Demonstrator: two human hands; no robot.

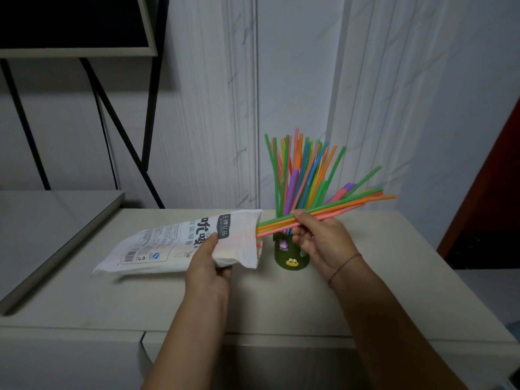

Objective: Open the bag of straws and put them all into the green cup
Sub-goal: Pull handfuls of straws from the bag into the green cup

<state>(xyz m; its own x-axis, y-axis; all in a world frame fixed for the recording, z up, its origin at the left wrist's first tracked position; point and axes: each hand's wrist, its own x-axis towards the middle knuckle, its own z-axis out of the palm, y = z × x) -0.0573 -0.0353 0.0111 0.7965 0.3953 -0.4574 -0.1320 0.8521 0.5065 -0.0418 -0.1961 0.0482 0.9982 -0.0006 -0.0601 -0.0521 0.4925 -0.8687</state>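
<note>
The white printed plastic bag of straws (180,243) lies slanted across the middle of the pale table (281,302), its open mouth turned toward the small dark-green cup with cartoon stickers (291,256) that stands just beside it, nearer the table's back edge than the front. The left hand (209,260) clamps the bag near its mouth, thumb on top and the other fingers curled underneath, pinching the film. The right hand (318,237) pinches a bundle of thin coloured plastic straws (332,208), half drawn out of the bag, their far ends fanning out toward the right. The cup already holds a tall spray of upright coloured straws (301,170), leaning outward at the top. These straws look very light, smooth and springy (a loose bundle will likely splay or slide apart), so a grip around the middle of the bundle, fingers wrapped close, seems safest. The bag is thin, limp and slippery, best held by a fold near the mouth as it is now. The cup appears small and top-heavy with its load, so it could tip if nudged.
</note>
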